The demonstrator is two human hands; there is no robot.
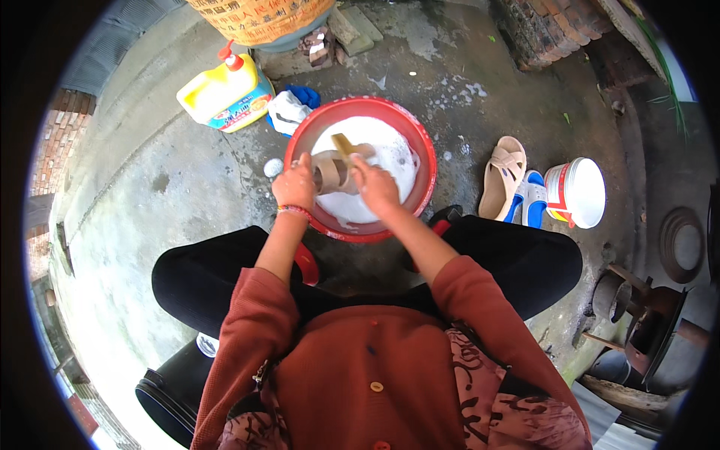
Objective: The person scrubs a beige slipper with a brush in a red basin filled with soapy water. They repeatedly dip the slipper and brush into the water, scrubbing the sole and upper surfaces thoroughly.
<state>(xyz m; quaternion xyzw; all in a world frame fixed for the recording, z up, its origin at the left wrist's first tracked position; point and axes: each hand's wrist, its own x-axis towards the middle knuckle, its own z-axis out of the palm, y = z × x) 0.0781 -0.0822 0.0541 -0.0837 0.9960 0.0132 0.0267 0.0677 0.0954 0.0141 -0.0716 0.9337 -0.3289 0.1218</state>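
Red basin (424,154) of white suds sits on wet concrete floor (172,195), between the seated person's knees. Left hand (295,186) grips a tan sandal (330,171) at the basin's near-left rim. Right hand (376,187) holds a yellow brush (346,144) against the sandal over the foam. Beyond the basin's far-left rim: yellow detergent jug (223,94), white-and-blue cloth (289,111). Right of the basin: beige sandal (502,177), blue sandal (529,201), white bucket (577,192) tipped on its side.

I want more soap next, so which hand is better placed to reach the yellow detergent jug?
Probably the left hand: the yellow detergent jug stands on the person's left beyond the red basin, while the right hand would have to cross over.
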